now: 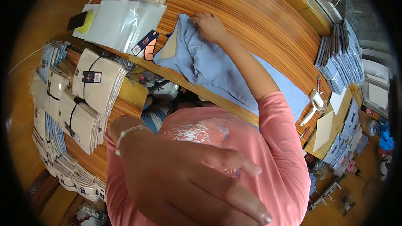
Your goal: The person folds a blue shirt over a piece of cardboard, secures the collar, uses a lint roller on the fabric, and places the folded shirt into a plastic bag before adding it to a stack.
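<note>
A light blue garment [217, 69] lies spread across the striped wooden table [259, 21], bunched at its left end over a tan cardboard insert [170, 48]. My right hand [210, 27] reaches out from a pink sleeve and its bent fingers clutch the bunched end of the fabric. My left hand [188, 184] hovers very close to the camera in front of my pink shirt, fingers stretched out and holding nothing. A beaded bracelet [125, 135] circles its wrist.
A pile of clear plastic bags [121, 21] and dark hang tags [144, 44] lie left of the garment. Bundles of beige folded garments [94, 88] tied with black cord stack at the left. Bagged blue garments [341, 54] stand at the right, with a white tagging gun [315, 104] nearby.
</note>
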